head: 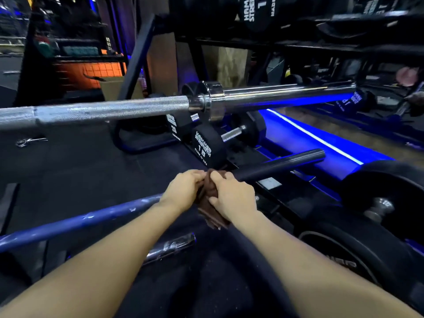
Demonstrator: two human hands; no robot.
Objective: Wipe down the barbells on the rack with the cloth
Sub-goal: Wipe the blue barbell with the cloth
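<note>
1. Two bare hands meet at the middle of the view over a dark barbell (pixel 275 166), both closed on a brown cloth (pixel 210 203) bunched around the bar.

2. The left hand (pixel 183 188) grips the cloth from the 9 o'clock side, fingers curled over the top of the fabric; the right hand (pixel 231 198) clamps it from the 3 o'clock side, thumb and fingers pressed into the folds. The two sets of knuckles nearly touch.

3. A loose tail of the cloth hangs toward 6 o'clock below the right wrist.

4. The wrapped bar runs from 8 o'clock, where its shaft (pixel 75 222) looks blue and scuffed, up to a dark sleeve ending toward 2 o'clock.

5. Above it, toward 12 o'clock, a chrome barbell (pixel 110 111) crosses the whole view, its knurled shaft at 9 o'clock and its polished sleeve (pixel 286 95) at 2 o'clock, well apart from the hands.

6. Between the two bars, just past the hands at 12 o'clock, sits a black dumbbell (pixel 205 145) printed with white lettering.

7. A blue light strip (pixel 316 137) glows along the floor toward 3 o'clock, beside a black weight plate (pixel 387 182).

8. A short chrome bar end (pixel 171 246) lies near 6 o'clock, between the forearms.
</note>
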